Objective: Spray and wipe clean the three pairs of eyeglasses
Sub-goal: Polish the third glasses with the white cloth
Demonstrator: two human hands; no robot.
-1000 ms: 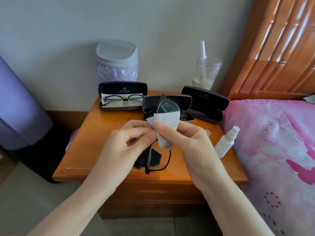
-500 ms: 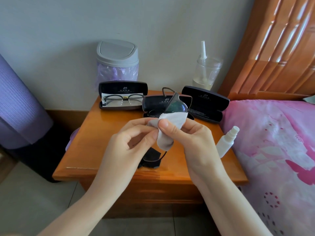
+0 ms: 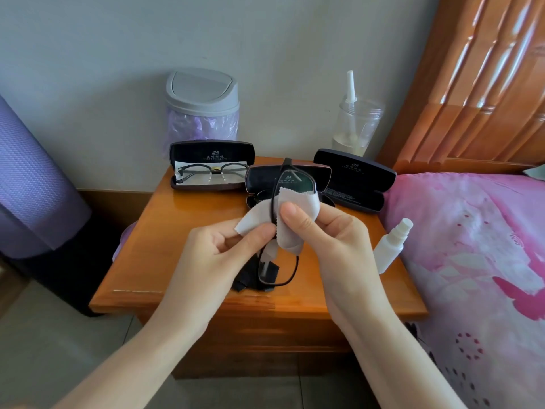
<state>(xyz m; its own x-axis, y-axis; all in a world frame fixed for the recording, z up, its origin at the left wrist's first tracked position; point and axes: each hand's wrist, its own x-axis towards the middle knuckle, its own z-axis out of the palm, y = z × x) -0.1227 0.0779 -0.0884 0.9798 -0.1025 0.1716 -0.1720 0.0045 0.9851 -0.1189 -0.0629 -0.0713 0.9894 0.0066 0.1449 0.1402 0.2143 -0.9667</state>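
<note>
Wooden nightstand (image 3: 182, 261) fills the middle of the frame, with a pink bedspread (image 3: 472, 261) down the right side and a purple rolled mat (image 3: 29, 172) at the left edge. At the back stand a grey bin (image 3: 202, 93) and a clear jar (image 3: 358, 122), and in front of them is a row of three open cases. The left case (image 3: 211, 152) has a pair lying in it, the middle case (image 3: 321, 175) sits partly behind the hands, and the right case (image 3: 354, 178) shows nothing I can make out. A spray bottle (image 3: 389, 249) leans at the bed edge, nearer the right hand (image 3: 333, 240). Centre frame now: the eyeglasses (image 3: 277, 273) are held on end, their long axis running top to bottom. The left hand (image 3: 212, 255) pinches the frame near the bridge, and the right thumb presses the white cloth (image 3: 295, 202) around the upper lens. The lower lens hangs free below both hands, over a black cloth (image 3: 244, 278). I'd say that lens is next, with nothing in the way.
</note>
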